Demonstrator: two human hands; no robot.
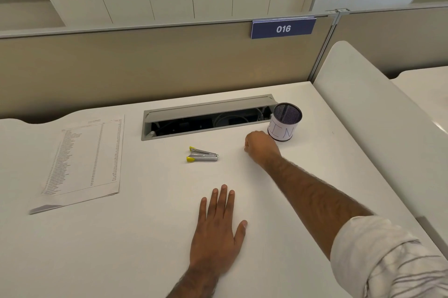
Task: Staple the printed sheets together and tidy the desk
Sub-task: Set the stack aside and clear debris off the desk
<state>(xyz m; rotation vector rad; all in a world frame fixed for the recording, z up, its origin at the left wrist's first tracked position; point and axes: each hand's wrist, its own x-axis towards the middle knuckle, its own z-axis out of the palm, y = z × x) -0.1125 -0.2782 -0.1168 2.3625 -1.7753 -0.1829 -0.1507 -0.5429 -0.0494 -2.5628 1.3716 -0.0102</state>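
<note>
Right hand (261, 145): fingers curled under into a loose fist, knuckles up, resting on or just above the desk (315, 176). The fingertips are hidden beneath the hand, so I cannot tell whether they pinch anything. The forearm is bare and reaches in from the lower right, with a striped white sleeve (388, 263) rolled near the elbow.

Left hand (218, 227): palm down, flat on the desk, fingers straight and slightly spread, thumb out to the right. Holds nothing.

Just beside the right hand, at its far right, stands a mesh pen cup (285, 123), upright and wrapped in a white paper label with hand-drawn letters. Hand and cup are very close; contact is not clear.

Stapler (202, 155): silver with yellow tips, lying on the desk to the left of the right hand and beyond the left hand, touched by neither. Its two arms are splayed open in a narrow V, yellow ends pointing left.

Printed sheets (83, 159): a stack lying flat at the left of the desk, well apart from both hands and from the stapler. Rows of fine print, too small to read.

Behind the stapler, a cable hatch (208, 113) is set into the desk with its lid raised and cables inside. Beyond it is a beige partition (145, 67) carrying a blue sign (283, 28) reading 016.
</note>
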